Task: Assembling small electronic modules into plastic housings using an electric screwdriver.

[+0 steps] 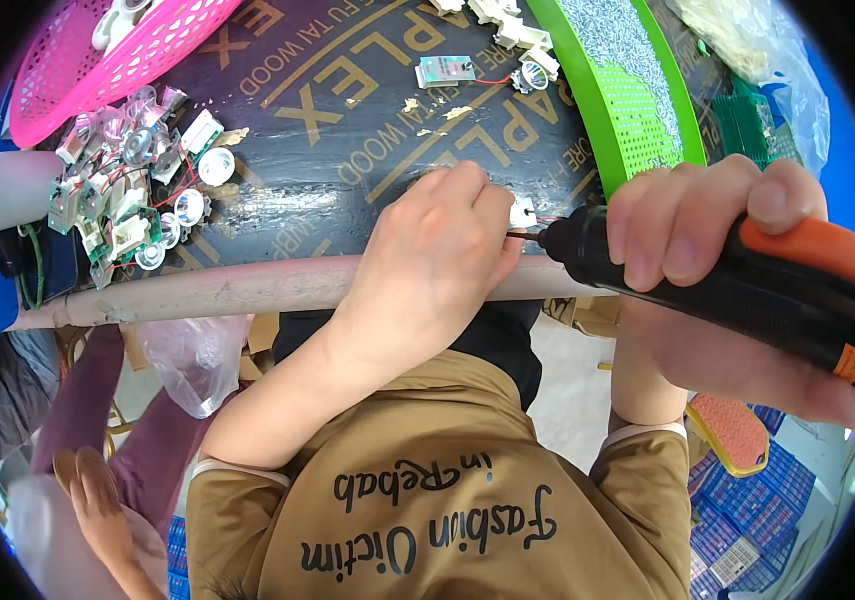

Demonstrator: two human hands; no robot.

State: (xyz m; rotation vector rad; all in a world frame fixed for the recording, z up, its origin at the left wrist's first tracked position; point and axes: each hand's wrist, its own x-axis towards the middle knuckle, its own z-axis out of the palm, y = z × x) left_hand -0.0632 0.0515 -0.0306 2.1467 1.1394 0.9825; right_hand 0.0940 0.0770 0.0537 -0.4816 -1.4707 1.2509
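Note:
My right hand (718, 235) is wrapped round a black and orange electric screwdriver (638, 250), held level at the right. Its thin bit points left and reaches the fingertips of my left hand (438, 240). That hand is closed at the table's near edge, its fingers curled over something mostly hidden beneath them. A small white part (522, 212) with a red wire shows just past those fingertips, beside the bit. Whether the bit touches it I cannot tell.
Left lies a heap of small circuit boards with lamp reflectors (133, 185), below a pink basket (58, 80). One wired board (446, 70) lies farther off. A green perforated tray (633, 125) holds many silver screws. Another person's hand (98, 510) is at lower left.

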